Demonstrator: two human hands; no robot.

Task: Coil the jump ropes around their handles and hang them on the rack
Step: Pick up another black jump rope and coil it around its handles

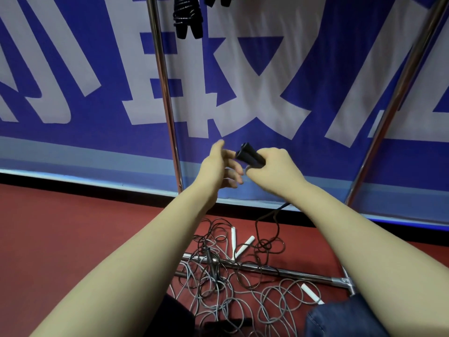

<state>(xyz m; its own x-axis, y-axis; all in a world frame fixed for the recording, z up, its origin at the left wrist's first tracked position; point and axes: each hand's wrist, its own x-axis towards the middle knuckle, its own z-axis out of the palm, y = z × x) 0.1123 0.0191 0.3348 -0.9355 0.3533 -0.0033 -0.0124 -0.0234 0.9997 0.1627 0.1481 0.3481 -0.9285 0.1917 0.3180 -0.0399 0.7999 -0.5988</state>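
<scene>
I am holding the two black cylindrical foam handles (250, 155) of one jump rope side by side in my right hand (272, 166). Its fingers are clenching around them, in the air between the two poles of the chrome metal rack (162, 81). My left hand (217, 166) is hovering just beside the handle ends, fingers released and spread, grasping nothing. The thin black cord (264, 220) is hanging loose from under my right hand down to the red floor (73, 239), so I am judging that the winding of this rope is only starting.

One coiled black rope bundle (187, 18) is already hanging at the top of the rack; a second dark shape beside it is cut off, so I cannot tell what it is. A tangle of grey and black cords (218, 283) with white plastic handles (243, 246) is lying on the floor across the rack's base bar, so most of the work is remaining.

The blue banner (97, 132) is showing big white characters, cropped; I cannot read them. No brand is showing on the handles.
</scene>
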